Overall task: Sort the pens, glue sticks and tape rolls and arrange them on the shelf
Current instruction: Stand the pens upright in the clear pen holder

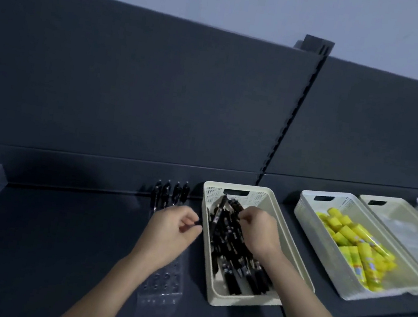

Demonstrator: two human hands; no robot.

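Judging by the dark metal shelf [69, 232], we think the work is near its start: four upright pens [170, 193] stand at the back, while most black plastic pens [230, 243] lie in the cream perforated basket [235, 299]. The yellow glue sticks [352, 242] wait aside. The fingers of our right hand [259, 233] pinch pens there. Whether the curled left hand [170, 231] holds anything, we cannot tell.

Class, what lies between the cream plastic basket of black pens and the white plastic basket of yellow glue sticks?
Head view: only a bare strip of dark shelf lies there.
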